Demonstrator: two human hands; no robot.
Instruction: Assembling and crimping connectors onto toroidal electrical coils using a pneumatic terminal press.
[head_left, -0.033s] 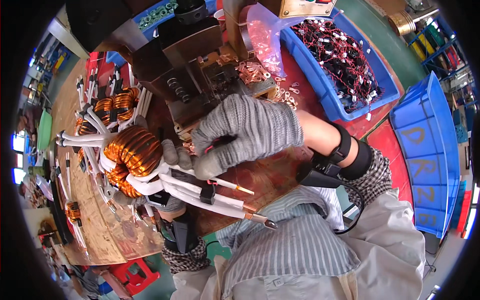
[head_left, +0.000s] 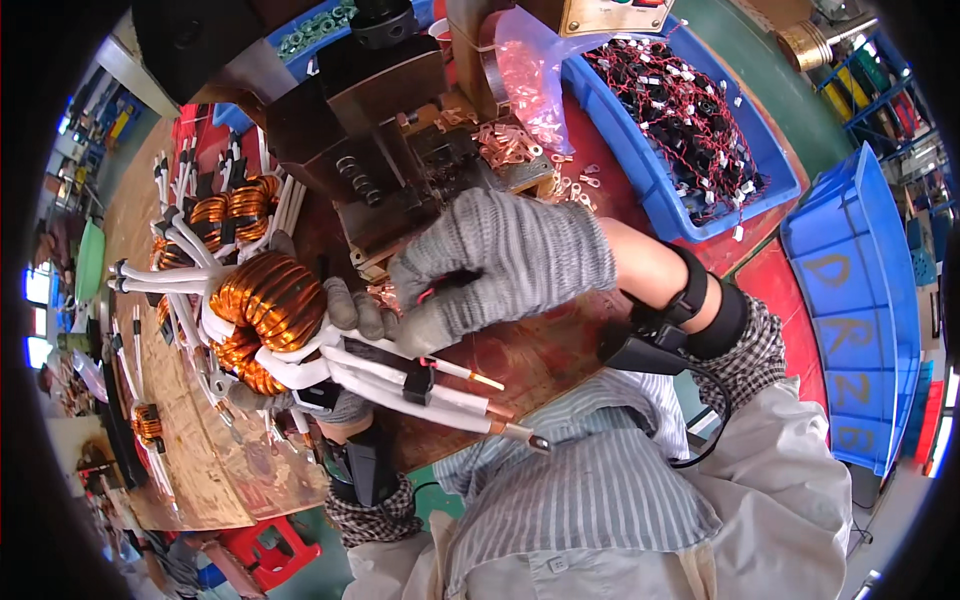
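Coils [head_left: 232,212] with white leads lie at left on the wooden table [head_left: 210,470]. Next, the grey-gloved left hand [head_left: 350,310] curls closed around a copper-wound coil [head_left: 268,300], whose white-sleeved leads [head_left: 400,388] extend rightward. Beside them, the gloved right hand [head_left: 510,265] bends thumb toward fingers, red wire [head_left: 427,293] showing between; its hold cannot be told. Farther right: a panel [head_left: 615,14] with print too small to read; a blue bin [head_left: 665,205] of red-wired parts [head_left: 690,130]; a blue crate [head_left: 850,300] bearing large hand-painted letters.
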